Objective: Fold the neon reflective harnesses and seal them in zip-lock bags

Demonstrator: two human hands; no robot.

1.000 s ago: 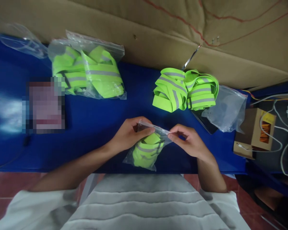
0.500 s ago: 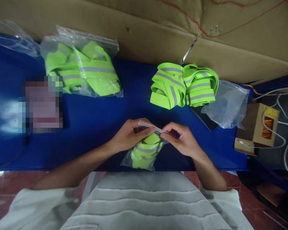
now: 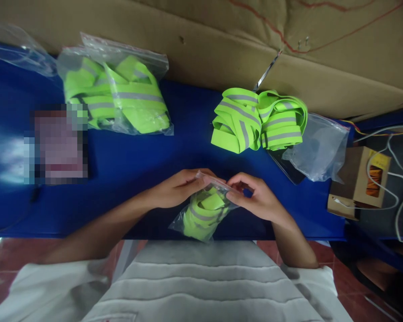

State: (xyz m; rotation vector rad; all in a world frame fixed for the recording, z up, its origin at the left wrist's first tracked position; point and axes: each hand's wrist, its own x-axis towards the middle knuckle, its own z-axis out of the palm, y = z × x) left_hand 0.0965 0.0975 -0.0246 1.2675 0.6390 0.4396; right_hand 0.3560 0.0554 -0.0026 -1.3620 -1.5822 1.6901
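Both my hands hold a small clear zip bag point(image 3: 201, 214) with a folded neon-green reflective strap inside, just above the near edge of the blue table point(image 3: 130, 165). My left hand point(image 3: 179, 188) pinches the bag's top edge from the left. My right hand point(image 3: 255, 197) pinches the same edge from the right, fingers pressed together. The bag hangs down toward my lap.
Two filled bags of green straps point(image 3: 117, 98) lie at the back left. Two loose folded straps point(image 3: 255, 120) sit at the back middle, beside empty clear bags point(image 3: 319, 150). A cardboard box point(image 3: 362, 183) with white cables stands at the right. A brown cardboard wall runs behind.
My hands have drawn closer together along the bag's top edge. The bag has tilted and dropped slightly toward me.
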